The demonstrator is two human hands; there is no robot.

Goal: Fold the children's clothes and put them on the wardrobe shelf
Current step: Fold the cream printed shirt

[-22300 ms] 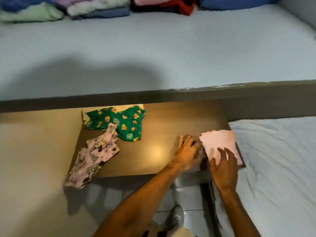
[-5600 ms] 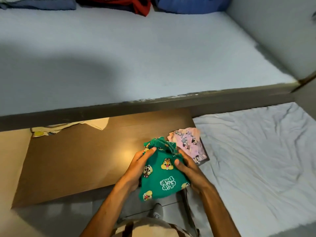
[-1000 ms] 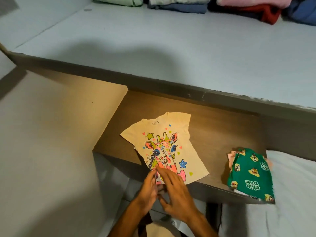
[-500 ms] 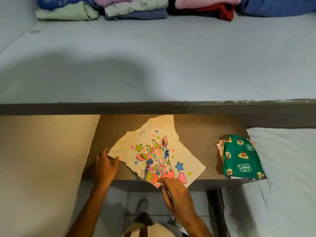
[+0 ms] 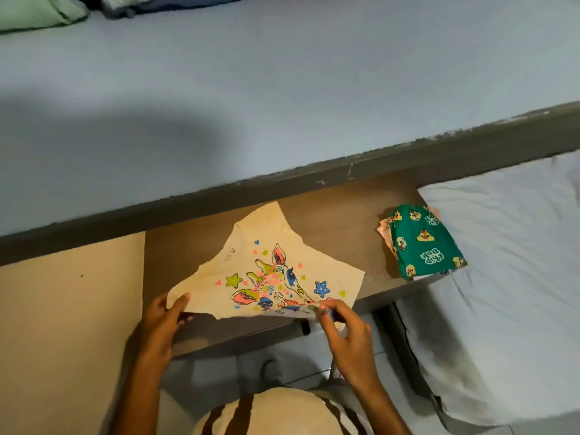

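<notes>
Cream giraffe T-shirt (image 5: 276,274) lies print-up on the brown tabletop (image 5: 339,227); left hand (image 5: 163,318) and right hand (image 5: 342,328) pinch its near edge, probably to turn it over for folding.

White bedsheet (image 5: 502,277) (rumpled) beside tiled floor (image 5: 301,372).

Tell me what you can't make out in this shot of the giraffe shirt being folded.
All in the head view:
- Near hem of the giraffe shirt: curled under, partly behind the right hand that pinches it.
- Left hand: fingers under the shirt's edge hidden by cloth.
- Pink garments under the green folded piece: only slivers show.
- Folded clothes on the grey shelf: cut off by the top edge.
</notes>
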